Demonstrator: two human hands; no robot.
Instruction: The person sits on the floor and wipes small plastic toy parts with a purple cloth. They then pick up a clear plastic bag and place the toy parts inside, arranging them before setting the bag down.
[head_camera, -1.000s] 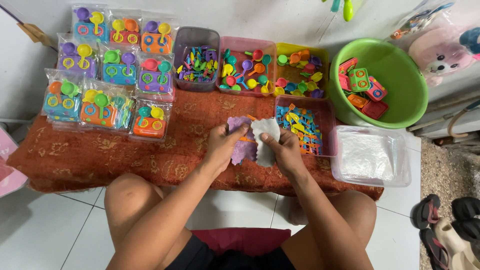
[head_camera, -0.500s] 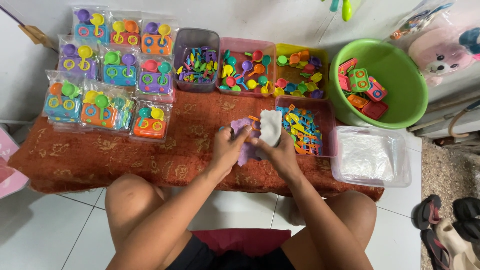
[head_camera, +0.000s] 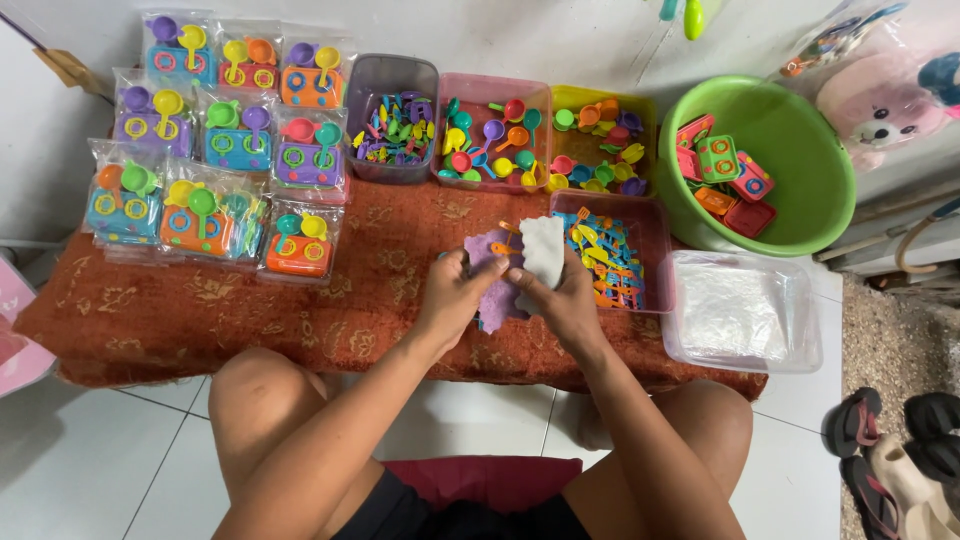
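Head view, only one. My left hand (head_camera: 455, 290) is closed on a purple toy stove (head_camera: 490, 285), pinching its near-left edge. A small orange piece sits on top of it, too small to name. My right hand (head_camera: 565, 300) grips the lower end of a clear plastic bag (head_camera: 543, 250), which stands up just beside and touching the stove. Both sit over the rust-red patterned cloth (head_camera: 330, 300), mid-table, right in front of me.

Progress, as I judge it: nine sealed packs (head_camera: 215, 150) lie in rows at far left, each with a stove and spoons inside, so a good share looks done. The stove in hand is not yet in the bag, I think; mouth of the bag is hard to see.

Plenty left: green basin (head_camera: 790, 215) at right holds several loose stoves; purple bin (head_camera: 390, 75) has small utensils; pink bin (head_camera: 495, 90) has pans and spoons; yellow bin (head_camera: 600, 100) more of the same. Another pink tray (head_camera: 655, 220), just right of my hands, holds tiny tools. Clear tub (head_camera: 745, 345) at near right holds spare bags.
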